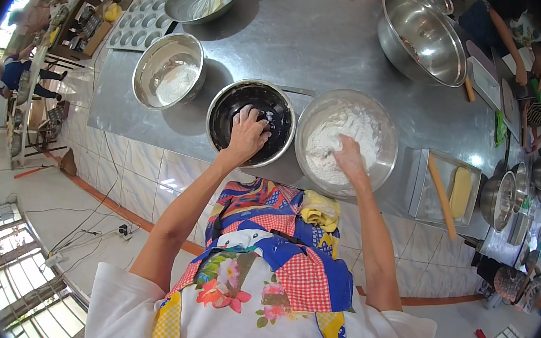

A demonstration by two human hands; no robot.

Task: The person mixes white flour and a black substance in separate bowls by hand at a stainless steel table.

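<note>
My left hand [249,132] reaches palm down into a metal bowl [211,140] with a glossy black, dough-like mass [278,120] inside. Its fingertips are dusted white and rest on the mass, slightly apart, and a few white smears lie beside them. Just to the right, my right hand [349,155] dips into white flour [339,127] in a wide, translucent-looking bowl [387,146]. Flour covers its fingertips, so whether they pinch any is hidden. The two bowls stand side by side at the front edge of the steel table [304,39].
Left stand another metal bowl with flour [144,76], a muffin tin [135,23] and a pan [176,3] holding a whisk [206,1]. Right are a large steel bowl [392,48] and a rectangular tin [419,184] with a wooden rolling pin [438,191] and yellow dough block [460,191]. Other people work beyond.
</note>
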